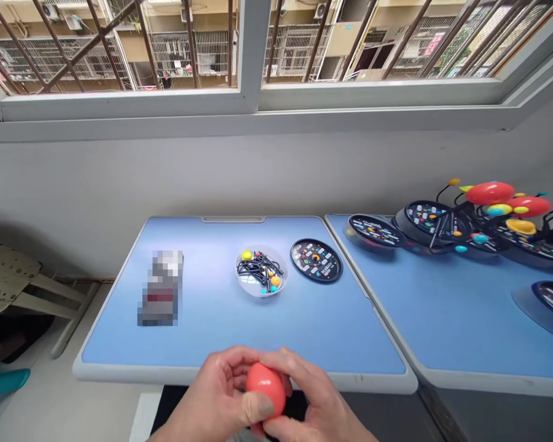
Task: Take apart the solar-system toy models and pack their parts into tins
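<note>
At bottom centre, the fingers of the left hand (216, 390) and right hand (316, 399) clasp a red ball (266, 387), partly hiding it; left of centre, a pixelated object (160, 288) is unreadable.

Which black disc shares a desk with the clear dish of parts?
The black disc just right of the clear dish, the only one on the left blue desk; the others lie on the right desk.

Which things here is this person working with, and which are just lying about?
Working with: red ball held by left hand and right hand; clear dish of rods; black disc.

Lying about: blurred box; assembled planet models on the next desk.
</note>
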`<state>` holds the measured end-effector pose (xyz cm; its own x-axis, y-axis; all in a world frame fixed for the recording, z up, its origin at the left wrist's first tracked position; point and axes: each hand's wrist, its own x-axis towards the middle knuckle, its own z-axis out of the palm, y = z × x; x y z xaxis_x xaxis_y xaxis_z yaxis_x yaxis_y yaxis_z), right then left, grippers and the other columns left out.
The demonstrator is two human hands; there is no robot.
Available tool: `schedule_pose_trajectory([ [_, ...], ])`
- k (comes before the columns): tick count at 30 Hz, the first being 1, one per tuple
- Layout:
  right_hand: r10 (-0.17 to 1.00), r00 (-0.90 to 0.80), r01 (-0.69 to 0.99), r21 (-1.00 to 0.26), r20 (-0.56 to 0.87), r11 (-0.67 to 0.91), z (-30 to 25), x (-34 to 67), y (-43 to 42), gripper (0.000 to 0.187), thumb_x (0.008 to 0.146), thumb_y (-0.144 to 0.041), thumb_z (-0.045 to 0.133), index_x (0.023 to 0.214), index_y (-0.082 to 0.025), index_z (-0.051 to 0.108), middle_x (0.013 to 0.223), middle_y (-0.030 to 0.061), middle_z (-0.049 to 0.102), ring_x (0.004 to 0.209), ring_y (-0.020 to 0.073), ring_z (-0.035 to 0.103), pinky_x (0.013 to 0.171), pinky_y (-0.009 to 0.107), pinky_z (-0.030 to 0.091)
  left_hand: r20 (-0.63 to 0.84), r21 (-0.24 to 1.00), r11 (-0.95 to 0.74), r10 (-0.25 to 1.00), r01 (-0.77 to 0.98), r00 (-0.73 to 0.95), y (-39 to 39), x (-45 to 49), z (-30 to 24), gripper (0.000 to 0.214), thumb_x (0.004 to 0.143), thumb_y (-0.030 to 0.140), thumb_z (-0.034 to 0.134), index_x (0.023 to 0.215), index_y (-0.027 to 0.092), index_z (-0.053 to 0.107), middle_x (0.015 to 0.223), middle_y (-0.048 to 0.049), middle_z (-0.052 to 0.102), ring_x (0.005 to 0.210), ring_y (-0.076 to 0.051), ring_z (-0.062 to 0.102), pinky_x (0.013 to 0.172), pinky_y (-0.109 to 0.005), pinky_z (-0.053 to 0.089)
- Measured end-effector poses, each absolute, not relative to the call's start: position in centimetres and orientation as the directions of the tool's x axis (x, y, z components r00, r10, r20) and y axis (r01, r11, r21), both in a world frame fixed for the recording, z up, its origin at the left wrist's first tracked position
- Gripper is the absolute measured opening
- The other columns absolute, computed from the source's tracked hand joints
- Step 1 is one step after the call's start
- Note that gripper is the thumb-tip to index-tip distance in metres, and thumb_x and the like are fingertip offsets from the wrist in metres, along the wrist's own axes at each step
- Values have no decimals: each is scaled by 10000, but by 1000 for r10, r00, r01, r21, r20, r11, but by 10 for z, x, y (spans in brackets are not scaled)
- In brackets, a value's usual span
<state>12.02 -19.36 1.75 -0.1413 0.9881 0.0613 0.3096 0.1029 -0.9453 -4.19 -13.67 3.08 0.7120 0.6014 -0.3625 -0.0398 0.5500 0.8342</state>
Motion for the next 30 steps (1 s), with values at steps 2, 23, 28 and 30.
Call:
schedule_pose_trajectory([
  [2, 986, -149, 354, -927, 79, 128, 16, 118, -202, 532, 638, -257, 757, 1131, -332, 572, 791, 24, 607, 644, 195, 509, 585, 296, 445, -364, 811, 580, 602, -76, 710, -146, -41, 30, 482, 535, 461, 785, 831, 134, 590, 801, -81, 634, 711, -181, 595, 539, -232, 452],
  [23, 935, -110, 283, -891, 336, 354, 7, 115, -211, 455, 772, -314, 657, 1192, -329, 485, 921, 40, 546, 773, 161, 567, 685, 281, 511, -380, 835, 540, 705, -105, 599, -160, -45, 24, 537, 500, 447, 803, 918, 152, 644, 813, -31, 594, 672, -127, 540, 625, -244, 452],
  [28, 966, -74, 271, -928, 246, 257, 10, 115, -208, 384, 765, -319, 664, 1129, -315, 541, 882, 30, 553, 756, 158, 561, 692, 279, 507, -364, 862, 500, 726, -85, 583, -158, -42, 17, 485, 539, 397, 787, 934, 147, 656, 789, -36, 618, 694, -153, 576, 621, -243, 476],
  [30, 976, -68, 252, -943, 206, 217, 13, 115, -206, 330, 780, -331, 644, 1099, -313, 560, 879, 28, 550, 760, 156, 561, 703, 280, 505, -335, 896, 440, 758, -60, 560, -156, -42, 17, 437, 567, 346, 776, 948, 167, 658, 814, -30, 625, 715, -159, 596, 641, -243, 489],
])
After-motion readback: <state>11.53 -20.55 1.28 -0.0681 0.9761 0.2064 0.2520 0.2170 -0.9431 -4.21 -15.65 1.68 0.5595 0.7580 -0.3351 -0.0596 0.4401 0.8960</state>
